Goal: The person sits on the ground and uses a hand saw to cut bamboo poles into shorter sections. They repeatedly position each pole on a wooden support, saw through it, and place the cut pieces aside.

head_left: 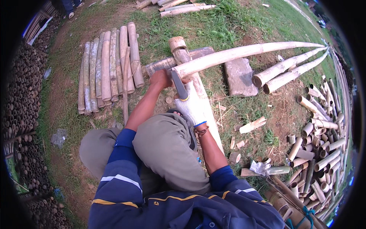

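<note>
A long pale bamboo pole (228,55) runs from the far right to a forked bamboo stand (182,56), its near end close to my hands. My bare left hand (161,79) is closed at that end, its fingers partly hidden. In a white knitted glove, my right hand (190,107) is closed on a dark-handled cutting tool (179,86). The tool lies against the pole's end; its blade is hard to make out. Under the pole a weathered bamboo piece (202,52) lies across the stand.
Cut bamboo lengths (105,66) lie side by side at left. A flat stone block (241,78) sits right of the stand, near two more poles (293,72). Short bamboo pieces (320,141) are heaped at right. A white glove (260,167) lies on a bamboo piece.
</note>
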